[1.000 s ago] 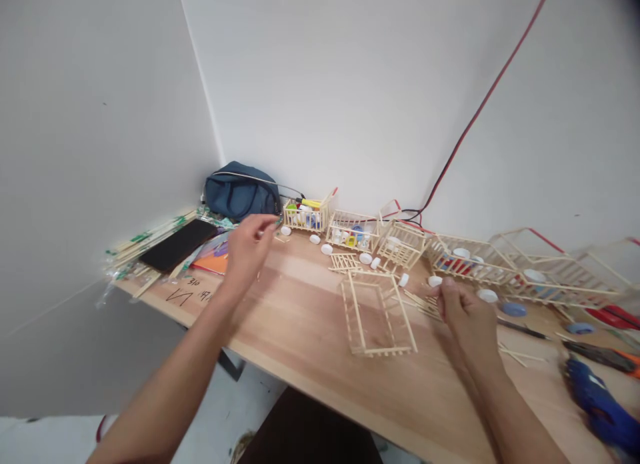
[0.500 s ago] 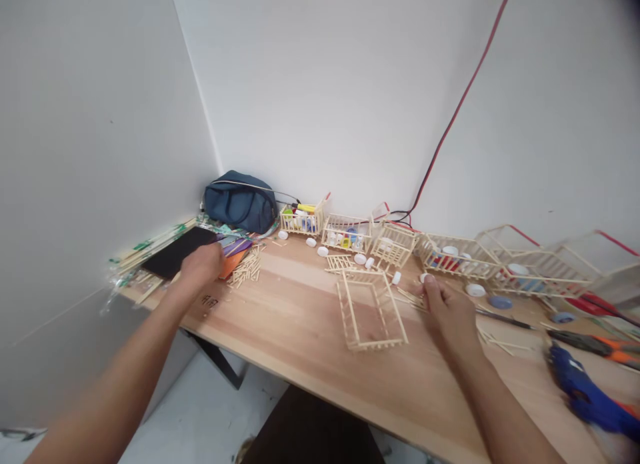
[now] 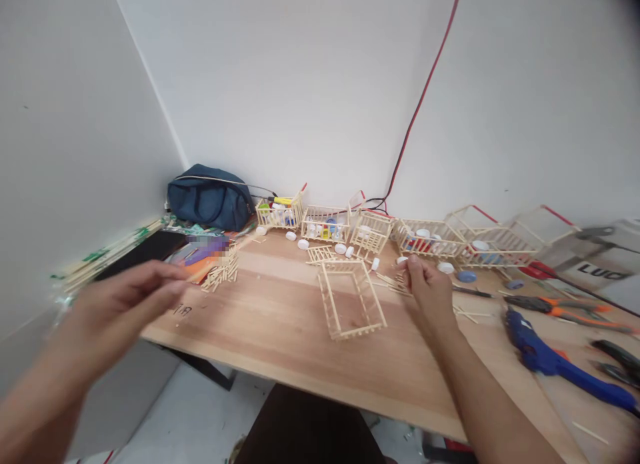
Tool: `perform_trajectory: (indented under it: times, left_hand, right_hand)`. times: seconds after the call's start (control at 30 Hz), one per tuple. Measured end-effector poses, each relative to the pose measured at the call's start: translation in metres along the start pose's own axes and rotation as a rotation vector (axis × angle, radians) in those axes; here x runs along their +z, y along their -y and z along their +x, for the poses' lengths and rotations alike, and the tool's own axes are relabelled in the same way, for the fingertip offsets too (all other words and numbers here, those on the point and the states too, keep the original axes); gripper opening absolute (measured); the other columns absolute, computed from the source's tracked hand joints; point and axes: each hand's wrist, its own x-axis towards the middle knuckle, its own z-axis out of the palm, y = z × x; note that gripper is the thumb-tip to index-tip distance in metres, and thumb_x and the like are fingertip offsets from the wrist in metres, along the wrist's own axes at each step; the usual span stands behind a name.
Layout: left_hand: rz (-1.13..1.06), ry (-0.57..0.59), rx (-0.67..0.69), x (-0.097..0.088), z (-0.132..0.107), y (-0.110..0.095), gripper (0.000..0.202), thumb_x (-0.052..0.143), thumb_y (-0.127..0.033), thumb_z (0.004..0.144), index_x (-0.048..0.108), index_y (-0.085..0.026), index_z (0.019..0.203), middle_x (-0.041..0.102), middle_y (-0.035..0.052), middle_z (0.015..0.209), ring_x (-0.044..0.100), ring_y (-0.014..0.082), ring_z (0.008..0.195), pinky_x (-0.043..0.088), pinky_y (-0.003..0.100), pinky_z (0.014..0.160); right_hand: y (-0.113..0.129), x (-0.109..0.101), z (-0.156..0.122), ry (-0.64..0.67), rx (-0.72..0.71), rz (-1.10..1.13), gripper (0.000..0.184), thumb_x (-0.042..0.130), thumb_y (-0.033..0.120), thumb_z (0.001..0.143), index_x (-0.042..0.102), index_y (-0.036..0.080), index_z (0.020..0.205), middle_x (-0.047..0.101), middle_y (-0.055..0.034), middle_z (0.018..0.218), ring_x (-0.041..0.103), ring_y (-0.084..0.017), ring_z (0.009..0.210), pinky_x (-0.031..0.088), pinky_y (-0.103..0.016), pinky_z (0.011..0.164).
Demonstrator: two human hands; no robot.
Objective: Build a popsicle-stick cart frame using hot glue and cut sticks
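My left hand hovers off the table's left front corner, smeared by motion, fingers stretched toward a heap of short wooden sticks; whether it holds anything is unclear. My right hand rests on the wooden table with its fingers curled and pinched over loose sticks beside a white cap. What the fingers pinch is hidden. Just left of that hand stands an open box frame of wooden sticks.
A row of small stick baskets with caps inside lines the wall, with a blue bag in the corner. A blue glue gun and orange-handled pliers lie at right. A red cable hangs down the wall.
My left hand has pulled back from the black notebook and coloured paper toward me, off the table's corner. The right hand has stayed beside the stick frame. The view has shifted left.
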Motion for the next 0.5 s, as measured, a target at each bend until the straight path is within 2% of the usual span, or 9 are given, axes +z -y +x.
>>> perform_trajectory:
  times: [0.1,0.17,0.23,0.37,0.43,0.5]
  left_hand:
    - [-0.149,0.211,0.130,0.053,0.017,-0.049,0.017,0.057,-0.041,0.083,0.065,-0.026,0.082,0.063,-0.0024,0.068,0.055,0.0147,0.060,0.041,0.025,0.057]
    - [-0.187,0.317,0.197,0.082,0.027,-0.070,0.016,0.053,-0.034,0.086,0.062,-0.022,0.081,0.059,-0.0019,0.068,0.053,0.0138,0.062,0.039,0.024,0.057]
    - [-0.214,0.381,0.235,0.103,0.034,-0.084,0.015,0.051,-0.030,0.087,0.059,-0.020,0.079,0.056,-0.0024,0.066,0.051,0.0127,0.062,0.038,0.023,0.058]
    - [-0.218,0.427,0.289,0.123,0.035,-0.103,0.014,0.050,-0.028,0.089,0.059,-0.020,0.082,0.052,-0.0044,0.063,0.048,0.0110,0.060,0.034,0.023,0.057]
    - [-0.195,0.462,0.327,0.127,0.036,-0.111,0.014,0.051,-0.027,0.090,0.062,-0.021,0.084,0.057,-0.0042,0.065,0.050,0.0107,0.061,0.034,0.022,0.058]
    - [-0.213,0.481,0.362,0.130,0.040,-0.116,0.015,0.052,-0.027,0.090,0.065,-0.021,0.085,0.064,-0.0028,0.073,0.055,0.0112,0.068,0.036,0.022,0.061]
  right_hand:
    - [0.002,-0.001,0.000,0.033,-0.017,0.078,0.046,0.043,0.055,0.093,0.066,0.015,0.085,0.047,0.0032,0.056,0.042,-0.012,0.052,0.033,-0.027,0.054]
    - [0.003,-0.002,0.001,0.047,-0.028,0.126,0.045,0.044,0.054,0.093,0.066,0.016,0.088,0.049,0.0024,0.059,0.043,-0.012,0.053,0.035,-0.027,0.054]
    - [0.004,-0.003,0.002,0.062,-0.028,0.183,0.043,0.046,0.054,0.092,0.067,0.016,0.091,0.051,0.0015,0.062,0.044,-0.012,0.054,0.035,-0.026,0.053]
    - [0.011,-0.003,0.004,0.149,-0.005,0.344,0.040,0.054,0.053,0.088,0.067,0.018,0.101,0.053,0.0008,0.068,0.044,-0.011,0.055,0.032,-0.025,0.048]
    - [0.016,-0.004,0.004,0.224,0.015,0.461,0.039,0.058,0.053,0.086,0.066,0.020,0.106,0.055,0.0005,0.071,0.044,-0.011,0.055,0.030,-0.024,0.046]
    - [0.020,-0.006,0.003,0.270,0.033,0.551,0.035,0.061,0.051,0.085,0.068,0.020,0.099,0.055,0.0006,0.070,0.043,-0.010,0.055,0.029,-0.023,0.046]
